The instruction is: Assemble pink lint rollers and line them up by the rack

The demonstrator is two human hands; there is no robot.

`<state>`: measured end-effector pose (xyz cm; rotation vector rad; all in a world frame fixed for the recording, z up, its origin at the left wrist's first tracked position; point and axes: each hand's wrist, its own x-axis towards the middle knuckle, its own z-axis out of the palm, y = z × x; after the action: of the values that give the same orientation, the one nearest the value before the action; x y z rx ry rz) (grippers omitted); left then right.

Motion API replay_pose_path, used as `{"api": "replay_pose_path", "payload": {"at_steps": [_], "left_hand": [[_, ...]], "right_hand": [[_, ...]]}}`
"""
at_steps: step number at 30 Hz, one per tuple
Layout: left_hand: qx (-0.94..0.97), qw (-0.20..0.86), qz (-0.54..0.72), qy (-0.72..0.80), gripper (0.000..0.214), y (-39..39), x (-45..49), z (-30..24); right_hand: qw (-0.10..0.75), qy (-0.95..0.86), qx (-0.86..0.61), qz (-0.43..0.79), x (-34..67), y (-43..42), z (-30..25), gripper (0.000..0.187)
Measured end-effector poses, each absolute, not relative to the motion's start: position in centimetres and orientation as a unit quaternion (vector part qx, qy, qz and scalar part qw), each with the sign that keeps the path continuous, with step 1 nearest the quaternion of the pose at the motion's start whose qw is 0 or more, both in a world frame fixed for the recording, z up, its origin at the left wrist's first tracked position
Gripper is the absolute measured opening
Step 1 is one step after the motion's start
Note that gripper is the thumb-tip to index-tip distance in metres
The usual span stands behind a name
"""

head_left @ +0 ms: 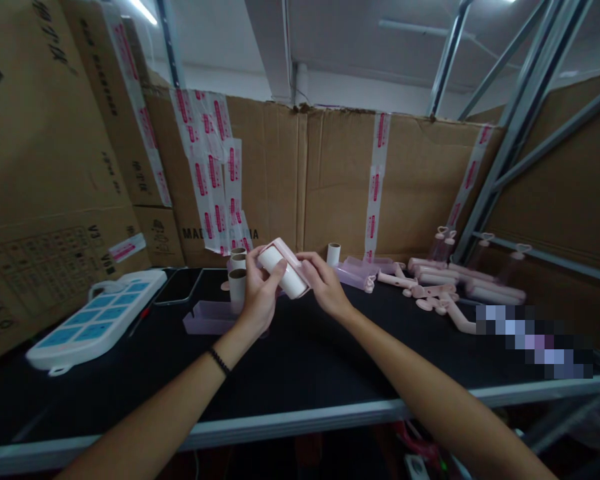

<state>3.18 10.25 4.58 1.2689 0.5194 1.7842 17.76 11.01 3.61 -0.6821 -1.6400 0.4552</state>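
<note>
One white cylindrical roll [293,284], we note, sits along a pale pink plastic holder [291,256], held up over the black tabletop [320,373], between the left hand [261,288] and the right hand [329,285]. Long axis slants from far left to near right. Neither hand is nearer: both touch the piece. Left hand grasps the roll from the left, thumb laid across its side; right hand seems to pinch the holder's right edge, fingers pointing far left, though we can't see its underside grip. Forearms reach in from the near side and converge. Near left of the piece we mark a translucent purple plastic tray [207,320]; loose pale pink plastic parts [433,291] lie well apart, right.
</note>
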Motion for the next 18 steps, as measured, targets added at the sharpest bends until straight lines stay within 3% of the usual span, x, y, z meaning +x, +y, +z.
{"api": "replay_pose_path", "payload": {"at_steps": [3,6,9,12,18], "left_hand": [[0.455,0.482,0.724,0.192,0.048,9.9,3.0,5.2],[0.404,0.57,0.689,0.192,0.038,9.5,2.3,5.9],[0.37,0.64,0.647,0.19,0.034,9.1,1.7,6.3],[0.345,0.665,0.638,0.177,0.026,9.0,1.5,6.4],[0.351,0.684,0.621,0.152,0.026,9.4,1.5,6.0]], "right_hand": [[0.637,-0.635,-0.371,0.23,17.7,12.4,2.7,0.04],[0.537,-0.683,-0.452,0.202,17.4,13.1,1.2,0.034],[0.417,-0.791,-0.416,0.162,16.1,12.4,-0.1,0.029],[0.374,-0.842,-0.362,0.14,14.0,10.6,-0.7,0.027],[0.331,-0.84,-0.417,0.107,12.2,9.1,-1.1,0.024]]}}
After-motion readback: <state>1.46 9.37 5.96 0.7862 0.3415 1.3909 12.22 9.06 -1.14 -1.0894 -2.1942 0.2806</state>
